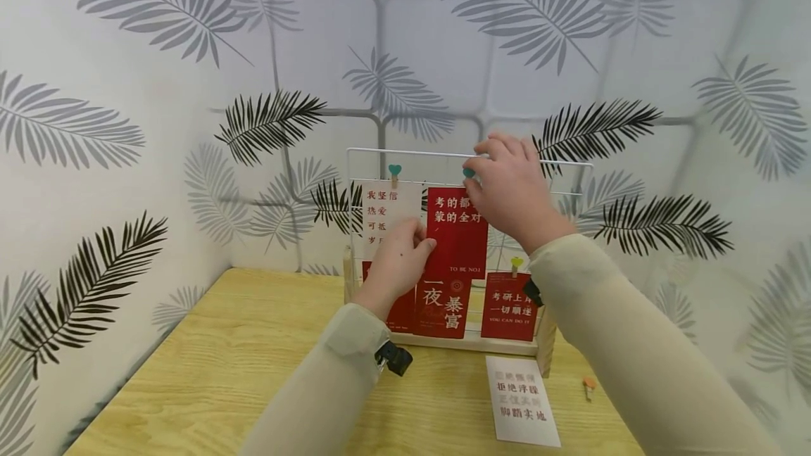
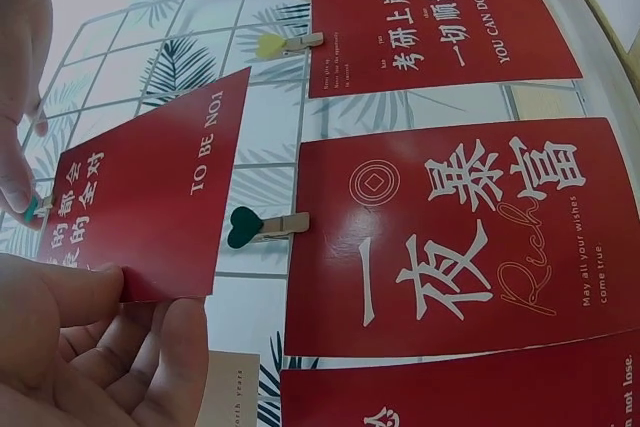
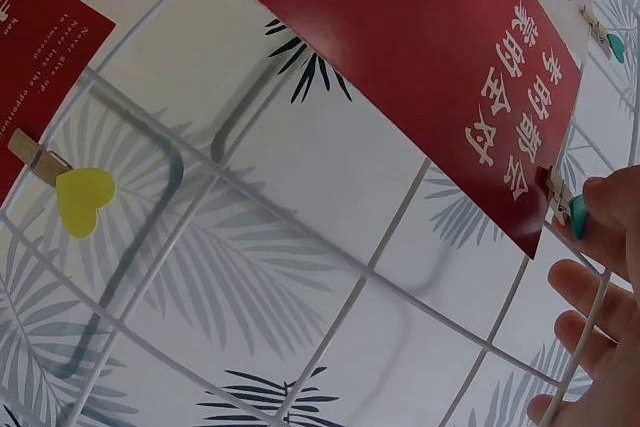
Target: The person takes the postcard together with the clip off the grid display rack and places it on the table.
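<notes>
A red card [image 1: 457, 245] marked "TO BE NO.1" stands against the upper part of a white wire grid [image 1: 405, 152]. My left hand [image 1: 400, 259] pinches its left edge between thumb and fingers. At the card's top edge, my right hand [image 1: 512, 188] pinches a small wooden clothespin with a teal heart [image 3: 577, 215]. The other right fingers spread near the grid's top wire. In the left wrist view, a red card with large white characters [image 2: 460, 237] hangs below, under a dark green heart clothespin [image 2: 268, 227]. My left hand partly covers a white card [image 1: 380, 213].
Another red card [image 1: 509, 308] hangs at lower right under a yellow heart clothespin [image 1: 516, 264]. A loose white card [image 1: 522, 400] and an orange-topped clothespin [image 1: 588, 387] lie on the wooden table [image 1: 266, 343]. The grid stands in a wooden base [image 1: 456, 342].
</notes>
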Available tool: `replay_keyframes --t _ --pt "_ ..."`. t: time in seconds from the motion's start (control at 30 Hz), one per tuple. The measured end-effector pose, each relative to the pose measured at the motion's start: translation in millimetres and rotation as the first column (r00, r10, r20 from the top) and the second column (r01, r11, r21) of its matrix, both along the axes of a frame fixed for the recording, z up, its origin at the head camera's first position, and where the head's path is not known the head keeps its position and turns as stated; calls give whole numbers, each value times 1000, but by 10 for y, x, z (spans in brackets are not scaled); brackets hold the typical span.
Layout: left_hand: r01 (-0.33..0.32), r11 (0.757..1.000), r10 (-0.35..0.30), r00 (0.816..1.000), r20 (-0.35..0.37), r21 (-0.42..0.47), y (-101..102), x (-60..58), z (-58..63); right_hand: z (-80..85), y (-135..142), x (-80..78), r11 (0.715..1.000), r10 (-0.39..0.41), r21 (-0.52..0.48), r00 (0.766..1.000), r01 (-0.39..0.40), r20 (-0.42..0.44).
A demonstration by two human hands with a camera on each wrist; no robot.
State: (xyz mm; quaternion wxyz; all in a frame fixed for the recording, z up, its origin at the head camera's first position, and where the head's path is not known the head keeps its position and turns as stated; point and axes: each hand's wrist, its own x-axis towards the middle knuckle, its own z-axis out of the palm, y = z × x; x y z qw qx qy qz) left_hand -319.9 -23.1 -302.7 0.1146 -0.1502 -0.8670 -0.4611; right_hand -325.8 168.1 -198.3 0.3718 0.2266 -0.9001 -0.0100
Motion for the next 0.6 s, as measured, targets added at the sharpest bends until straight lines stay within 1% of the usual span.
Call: replay_keyframes --t 0.27,0.6 --pt "6 1000 -6 1000 -22 9 -3 -21 -16 -39 0 -40 997 39 -69 997 -44 -66" --pt "40 998 -40 999 -20 39 -35 -24 -19 -21 -27 -17 993 55 -98 997 -61 -61"
